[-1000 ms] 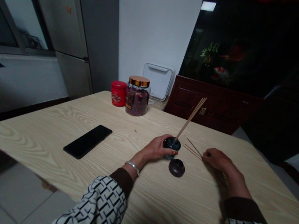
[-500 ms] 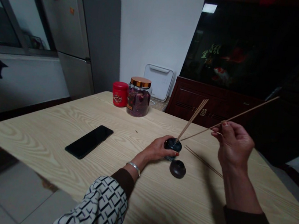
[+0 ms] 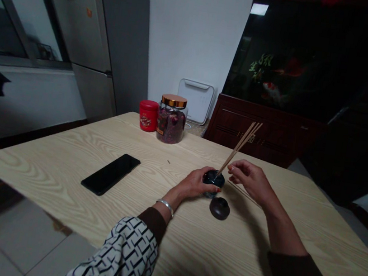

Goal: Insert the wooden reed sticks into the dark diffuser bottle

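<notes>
Thin sticks (image 3: 227, 162) stand tilted in the small dark jar (image 3: 214, 177), which I see wrapped by my left grip (image 3: 198, 182); my right grip (image 3: 250, 176) is narrow beside them, though I cannot tell whether it holds one. Nearby on the counter (image 3: 65, 153) lie a brown cap (image 3: 219, 208), a loose stick (image 3: 245, 195) and, farther left, a phone (image 3: 110, 174)

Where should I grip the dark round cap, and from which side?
I'd pinch the dark round cap by its curved outer edge, coming from above and the near right: it sits low and round, while the small jar and the left hand holding it crowd the cap's far-left side.
</notes>
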Action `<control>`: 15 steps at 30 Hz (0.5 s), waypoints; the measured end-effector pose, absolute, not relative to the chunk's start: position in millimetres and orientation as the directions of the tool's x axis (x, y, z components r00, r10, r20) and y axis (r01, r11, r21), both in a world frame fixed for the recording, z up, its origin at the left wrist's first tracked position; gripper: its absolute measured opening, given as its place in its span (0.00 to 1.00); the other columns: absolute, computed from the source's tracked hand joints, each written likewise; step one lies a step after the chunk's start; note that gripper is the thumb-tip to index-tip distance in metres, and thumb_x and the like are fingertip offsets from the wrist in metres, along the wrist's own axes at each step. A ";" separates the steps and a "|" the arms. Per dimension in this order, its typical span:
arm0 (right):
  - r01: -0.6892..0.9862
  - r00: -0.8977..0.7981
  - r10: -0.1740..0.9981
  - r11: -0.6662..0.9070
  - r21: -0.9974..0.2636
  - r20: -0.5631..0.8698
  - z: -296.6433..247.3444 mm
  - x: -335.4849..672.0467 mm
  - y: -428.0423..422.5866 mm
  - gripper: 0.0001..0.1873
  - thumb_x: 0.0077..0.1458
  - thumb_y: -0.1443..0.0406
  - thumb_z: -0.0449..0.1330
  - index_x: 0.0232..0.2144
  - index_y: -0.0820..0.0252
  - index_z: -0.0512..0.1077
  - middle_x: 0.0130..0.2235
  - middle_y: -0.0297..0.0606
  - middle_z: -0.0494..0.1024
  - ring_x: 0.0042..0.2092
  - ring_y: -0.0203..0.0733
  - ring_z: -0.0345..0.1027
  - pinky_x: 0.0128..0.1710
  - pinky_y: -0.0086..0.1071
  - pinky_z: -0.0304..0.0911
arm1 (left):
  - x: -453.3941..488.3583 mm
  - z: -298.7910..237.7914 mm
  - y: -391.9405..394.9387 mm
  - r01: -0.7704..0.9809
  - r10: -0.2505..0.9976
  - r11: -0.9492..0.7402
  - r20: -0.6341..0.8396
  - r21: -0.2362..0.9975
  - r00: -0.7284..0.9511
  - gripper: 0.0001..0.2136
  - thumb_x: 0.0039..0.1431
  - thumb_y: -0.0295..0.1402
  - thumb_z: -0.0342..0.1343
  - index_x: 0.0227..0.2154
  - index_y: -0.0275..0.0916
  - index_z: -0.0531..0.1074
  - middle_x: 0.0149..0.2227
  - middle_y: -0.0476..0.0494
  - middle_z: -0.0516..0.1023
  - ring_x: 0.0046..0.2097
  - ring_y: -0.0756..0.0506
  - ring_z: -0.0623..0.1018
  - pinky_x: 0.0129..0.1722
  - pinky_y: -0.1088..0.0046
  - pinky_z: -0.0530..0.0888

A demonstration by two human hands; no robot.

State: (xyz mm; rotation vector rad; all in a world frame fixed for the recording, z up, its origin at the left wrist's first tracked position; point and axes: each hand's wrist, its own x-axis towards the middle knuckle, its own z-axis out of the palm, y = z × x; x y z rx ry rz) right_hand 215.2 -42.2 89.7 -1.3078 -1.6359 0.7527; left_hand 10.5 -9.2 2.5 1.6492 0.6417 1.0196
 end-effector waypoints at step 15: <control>0.980 0.027 0.979 -0.065 -0.190 -0.200 35.1 313.4 -25.6 0.03 0.45 0.68 0.63 0.26 0.58 0.77 0.33 0.40 0.80 0.34 0.43 0.72 0.32 0.32 0.59 | 11.5 1.9 -8.8 -0.086 0.823 -0.280 0.285 0.956 0.492 0.31 0.45 0.34 0.71 0.54 0.35 0.70 0.48 0.37 0.77 0.48 0.42 0.76 0.52 0.63 0.72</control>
